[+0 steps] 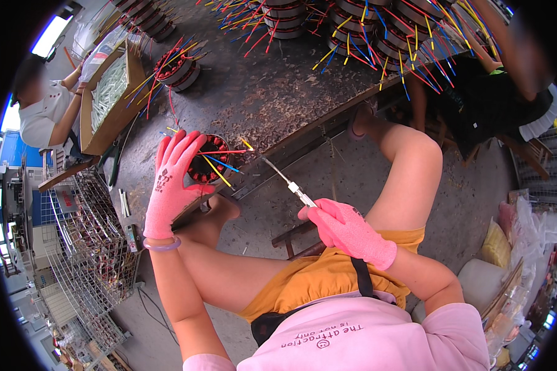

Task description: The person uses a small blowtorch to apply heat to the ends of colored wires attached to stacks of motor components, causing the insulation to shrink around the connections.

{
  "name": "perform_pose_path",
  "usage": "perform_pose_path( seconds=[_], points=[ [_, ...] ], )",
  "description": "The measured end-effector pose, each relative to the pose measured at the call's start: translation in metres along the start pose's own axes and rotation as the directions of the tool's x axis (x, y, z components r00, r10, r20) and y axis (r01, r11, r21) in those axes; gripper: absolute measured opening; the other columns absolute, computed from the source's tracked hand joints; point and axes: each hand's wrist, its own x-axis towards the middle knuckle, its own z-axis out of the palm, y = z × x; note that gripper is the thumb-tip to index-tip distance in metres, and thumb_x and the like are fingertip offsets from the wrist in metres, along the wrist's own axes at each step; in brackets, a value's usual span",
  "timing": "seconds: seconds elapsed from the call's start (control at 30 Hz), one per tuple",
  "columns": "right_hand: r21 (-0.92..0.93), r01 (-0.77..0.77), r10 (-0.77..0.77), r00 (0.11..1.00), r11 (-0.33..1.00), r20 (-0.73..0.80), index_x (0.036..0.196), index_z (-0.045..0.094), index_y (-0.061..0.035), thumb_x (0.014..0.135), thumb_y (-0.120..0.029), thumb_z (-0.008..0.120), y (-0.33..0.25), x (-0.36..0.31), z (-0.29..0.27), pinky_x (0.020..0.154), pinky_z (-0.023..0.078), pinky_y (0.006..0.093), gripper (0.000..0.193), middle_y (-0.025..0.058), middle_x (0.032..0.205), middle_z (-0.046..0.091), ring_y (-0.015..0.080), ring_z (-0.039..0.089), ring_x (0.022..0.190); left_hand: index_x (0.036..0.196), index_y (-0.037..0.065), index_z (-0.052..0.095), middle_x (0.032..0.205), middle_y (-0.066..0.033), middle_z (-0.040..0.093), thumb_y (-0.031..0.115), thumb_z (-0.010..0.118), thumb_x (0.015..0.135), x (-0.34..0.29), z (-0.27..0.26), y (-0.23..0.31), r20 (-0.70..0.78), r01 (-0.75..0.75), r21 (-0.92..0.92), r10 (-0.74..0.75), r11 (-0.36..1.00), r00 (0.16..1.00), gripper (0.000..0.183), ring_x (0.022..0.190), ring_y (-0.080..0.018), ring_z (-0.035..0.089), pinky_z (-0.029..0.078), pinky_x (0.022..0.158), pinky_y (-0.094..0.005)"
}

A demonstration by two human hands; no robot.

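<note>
My left hand (174, 176), in a pink glove, grips a motor stator (205, 167) near the table's front edge. Its fingers lie along the far-left side and the thumb along the near side. Inside the ring are dark red windings, and red, yellow and blue wires stick out to the right. My right hand (351, 232), also gloved in pink, is closed round a slim tool (294, 187) with a thin metal shaft and a white collar. The tool's tip points at the wire ends, a little apart from them. The palm hides the rest of its handle.
Stacked stators (377, 31) with coloured wires line the table's far right. Another stator (178, 71) stands at the back left, beside a box (110, 99) of pale sleeves. One person (49, 108) sits at left, another (476, 93) at right. Wire racks (83, 247) stand left.
</note>
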Motion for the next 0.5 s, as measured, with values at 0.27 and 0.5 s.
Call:
perform_pose_path(
  seconds=[0.27, 0.5],
  points=[
    [-0.014, -0.035, 0.035, 0.999, 0.999, 0.001, 0.108, 0.062, -0.0001, 0.102, -0.024, 0.051, -0.0061, -0.0007, 0.0015, 0.051, 0.036, 0.0233, 0.027, -0.0033, 0.068, 0.046, 0.0046, 0.041, 0.055, 0.139, 0.010, 0.051, 0.143, -0.0106, 0.052, 0.042, 0.080, 0.062, -0.0004, 0.0000, -0.0001, -0.015, -0.008, -0.012, 0.008, 1.000, 1.000, 0.088, 0.139, -0.0354, 0.038, 0.022, 0.120, -0.0522],
    [0.015, -0.021, 0.020, 1.000, 1.000, 0.009, 0.107, 0.062, -0.0002, 0.102, -0.024, 0.053, -0.0004, 0.0014, 0.0005, 0.052, 0.037, 0.0230, 0.026, -0.0032, 0.069, 0.046, 0.0040, 0.041, 0.056, 0.140, 0.010, 0.051, 0.143, -0.0112, 0.051, 0.041, 0.080, 0.062, -0.0002, -0.0014, 0.0003, -0.011, -0.008, -0.004, 0.008, 1.000, 1.000, 0.089, 0.139, -0.0356, 0.039, 0.022, 0.120, -0.0523]
  ],
)
